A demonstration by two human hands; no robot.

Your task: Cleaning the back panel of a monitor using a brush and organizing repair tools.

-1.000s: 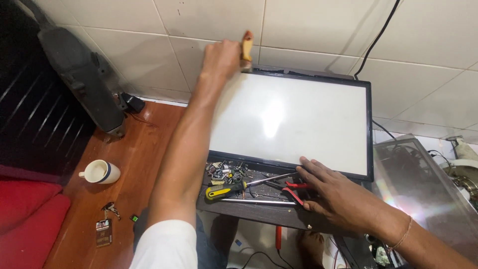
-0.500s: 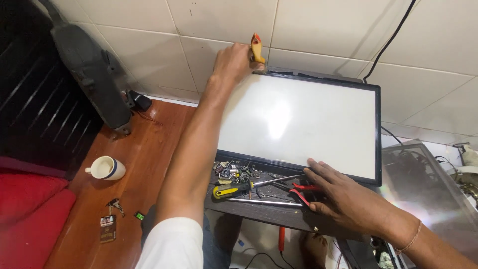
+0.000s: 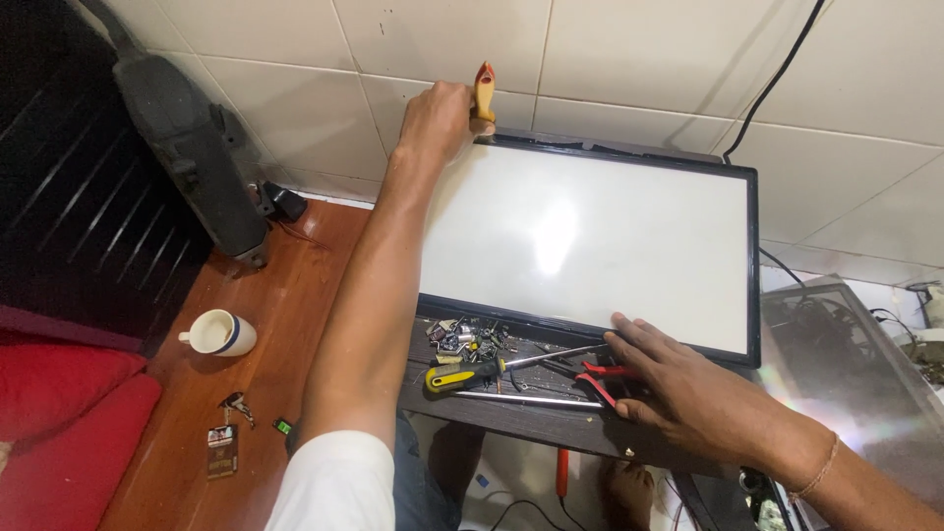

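My left hand (image 3: pixel 438 120) reaches to the far left corner of a flat screen panel (image 3: pixel 590 241) with a white face and black frame. It grips a tool with an orange handle (image 3: pixel 484 90) that stands upright at that corner. My right hand (image 3: pixel 678 388) rests flat, fingers spread, on the near edge of the panel frame, over red-handled pliers (image 3: pixel 600 379). A yellow and black screwdriver (image 3: pixel 472 374) lies just left of it on the dark tray (image 3: pixel 536 418), beside a heap of small screws and parts (image 3: pixel 467 339).
A white cup (image 3: pixel 218 332) stands on the wooden surface (image 3: pixel 285 324) at left, with keys and a tag (image 3: pixel 226 438) nearer. A dark bag (image 3: pixel 192 157) leans on the tiled wall. A black cable (image 3: pixel 777 74) runs up the wall. A grey glass-topped unit (image 3: pixel 846 379) sits at right.
My view has shifted, so the panel sits lower and more central. My left hand keeps the orange-handled tool at the panel's far corner. My right hand stays on the near edge.
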